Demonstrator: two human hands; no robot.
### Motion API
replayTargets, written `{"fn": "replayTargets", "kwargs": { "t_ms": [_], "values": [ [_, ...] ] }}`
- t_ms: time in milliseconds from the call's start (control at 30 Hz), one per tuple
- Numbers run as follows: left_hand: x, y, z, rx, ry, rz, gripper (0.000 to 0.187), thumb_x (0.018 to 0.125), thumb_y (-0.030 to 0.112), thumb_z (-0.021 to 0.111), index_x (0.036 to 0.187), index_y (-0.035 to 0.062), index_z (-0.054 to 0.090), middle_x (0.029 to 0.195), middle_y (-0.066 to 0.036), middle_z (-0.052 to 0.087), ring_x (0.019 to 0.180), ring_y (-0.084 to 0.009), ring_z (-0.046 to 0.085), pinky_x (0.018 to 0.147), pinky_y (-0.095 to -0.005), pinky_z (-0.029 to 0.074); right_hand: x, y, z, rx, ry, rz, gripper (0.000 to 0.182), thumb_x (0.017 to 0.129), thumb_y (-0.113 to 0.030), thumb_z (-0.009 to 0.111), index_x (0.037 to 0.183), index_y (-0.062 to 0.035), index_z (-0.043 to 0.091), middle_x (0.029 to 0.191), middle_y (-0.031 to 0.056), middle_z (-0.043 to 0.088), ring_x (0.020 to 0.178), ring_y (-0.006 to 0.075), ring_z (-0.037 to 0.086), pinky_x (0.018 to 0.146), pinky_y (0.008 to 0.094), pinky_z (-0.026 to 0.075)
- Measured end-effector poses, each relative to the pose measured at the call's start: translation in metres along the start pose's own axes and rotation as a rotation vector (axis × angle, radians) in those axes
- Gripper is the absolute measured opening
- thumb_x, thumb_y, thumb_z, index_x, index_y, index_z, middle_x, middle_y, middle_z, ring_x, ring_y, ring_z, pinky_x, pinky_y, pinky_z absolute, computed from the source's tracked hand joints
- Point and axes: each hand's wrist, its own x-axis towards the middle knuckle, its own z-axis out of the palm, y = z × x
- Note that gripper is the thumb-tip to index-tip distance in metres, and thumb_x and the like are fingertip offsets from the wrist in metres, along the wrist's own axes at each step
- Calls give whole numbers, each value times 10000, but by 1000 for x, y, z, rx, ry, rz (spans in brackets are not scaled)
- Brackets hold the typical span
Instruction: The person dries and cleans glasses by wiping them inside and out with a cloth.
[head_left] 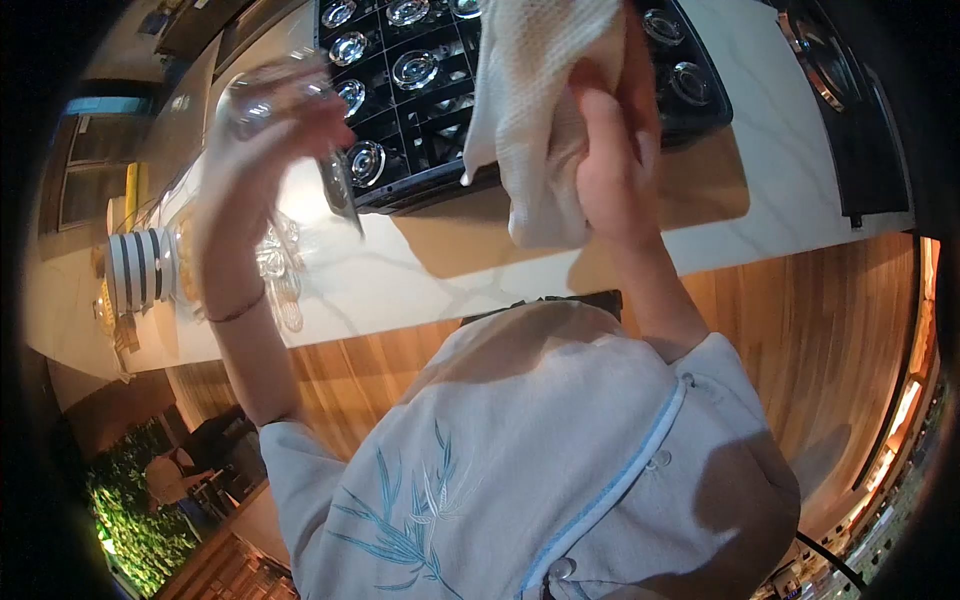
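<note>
My left hand (300, 130), smeared by motion, is closed around a clear stemmed glass (340, 190) at the left edge of the rack. The glass is blurred too, so its exact shape is hard to read. In my right hand (615, 175) is a white textured cloth (540, 110), gripped with the thumb on top and hanging down in folds. Behind both hands, a black divided rack (440, 185) holds several clear glasses, their round bases (415, 70) facing up. The cloth covers part of the rack.
The rack stands on a pale marble-look counter (380, 290). Clear glassware (283, 265) lies left of it, near a dark-and-white striped stack (135, 270). A dark appliance or tray (850, 130) sits at the right. Wood panelling (800, 310) runs below the counter edge.
</note>
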Motion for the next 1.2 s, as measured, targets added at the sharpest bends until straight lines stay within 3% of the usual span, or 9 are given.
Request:
{"fn": "replayTargets", "kwargs": {
  "t_ms": [100, 267, 400, 500, 700, 833, 1033, 1100, 1200],
  "values": [
    [-15, -20, 25, -356, -247, -158, 517, 812, 414, 589, 1093, -8, 488, 850, -139, 620, 715, -198, 636, 648, -307, 533, -3, 11, 19, 172, -55, 145, 484, 883, -187, 470, 1318, -45, 311, 1223, 98, 457, 1068, 173, 470, 935, 300, 355],
    [-25, -37, 65, -647, -385, -199, 837, 737, 741, 251, 1148, 34, 426, 905, -126, 587, 725, -204, 621, 646, -296, 517, -4, 35, 35, -642, -190, -167, 389, 804, -396, 593, 915, -24, 623, 842, 109, 588, 809, 230, 553, 736, 298, 421],
    [-22, -49, 66, -707, -403, -345, 843, 729, 754, 214, 1073, 29, 468, 825, -132, 603, 721, -206, 622, 635, -291, 515, -8, 37, 27, -636, -107, 26, 272, 851, -280, 591, 823, -12, 632, 741, 6, 563, 617, 16, 458, 490, 174, 345],
    [-24, -50, 73, -826, -421, -451, 953, 660, 819, 178, 1090, 22, 476, 797, -132, 609, 704, -212, 626, 615, -290, 513, -4, 26, 28, -392, -18, 288, 332, 890, -340, 511, 882, -29, 626, 810, 45, 597, 659, 63, 530, 551, 214, 419],
    [-16, -64, 73, -884, -336, -363, 1019, 635, 844, 183, 1176, 13, 422, 864, -131, 606, 803, -230, 621, 706, -333, 517, 12, 9, 25, -97, 247, 142, 419, 931, -386, 363, 878, -46, 603, 709, 59, 598, 593, 101, 573, 560, 291, 449],
    [-14, -48, 85, -749, -155, -306, 954, 684, 811, 157, 1250, 71, 363, 1074, -155, 536, 976, -242, 568, 757, -392, 514, 11, 33, 31, -1182, -346, -651, 203, 798, -194, 605, 912, -26, 597, 865, 103, 561, 790, 218, 493, 645, 296, 431],
    [-9, -42, 76, -812, -46, -274, 879, 713, 788, 183, 1213, 101, 411, 1093, -101, 524, 993, -207, 548, 763, -371, 508, -7, 25, 40, -1100, -362, -484, 181, 728, -77, 648, 896, -24, 607, 854, 75, 534, 739, 207, 494, 608, 292, 442],
    [1, -69, 57, -1150, -317, -174, 862, 690, 802, 238, 1032, 67, 531, 894, -89, 588, 840, -194, 595, 742, -331, 514, -22, 21, 38, -1054, -411, -404, 212, 699, -81, 679, 889, -30, 602, 838, 53, 473, 707, 185, 478, 572, 278, 430],
    [-2, -58, 46, -944, -10, -279, 974, 583, 873, 279, 991, 28, 538, 822, -126, 587, 791, -209, 603, 706, -333, 527, -48, 16, 36, -974, -446, -370, 258, 683, -111, 706, 921, -43, 632, 853, 48, 473, 715, 174, 480, 579, 272, 432]
  ]
}}
